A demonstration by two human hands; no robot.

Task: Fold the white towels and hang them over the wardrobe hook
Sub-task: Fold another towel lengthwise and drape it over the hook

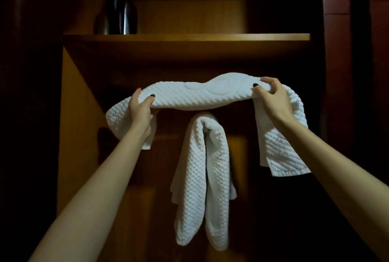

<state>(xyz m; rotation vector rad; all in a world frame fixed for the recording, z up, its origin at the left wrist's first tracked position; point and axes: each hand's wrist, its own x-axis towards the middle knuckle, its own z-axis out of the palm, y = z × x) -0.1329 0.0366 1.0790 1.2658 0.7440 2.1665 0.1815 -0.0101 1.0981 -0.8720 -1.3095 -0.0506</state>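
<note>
Left hand [141, 112] and right hand [271, 97] each grip one end of the folded white waffle-weave towel [195, 95] — best centred above the draped white textured towel [202, 177], then lowered evenly — ends level.

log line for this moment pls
left hand: grips towel | right hand: grips towel | second towel: hangs draped below | stage: held towel not yet hung

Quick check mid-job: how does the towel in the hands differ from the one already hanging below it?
The held towel is stretched sideways between the left hand and right hand, with its ends drooping; the hanging towel is draped, both halves falling straight down. The held towel is gripped by both hands; the hanging towel is untouched. Both are white and textured.
</note>
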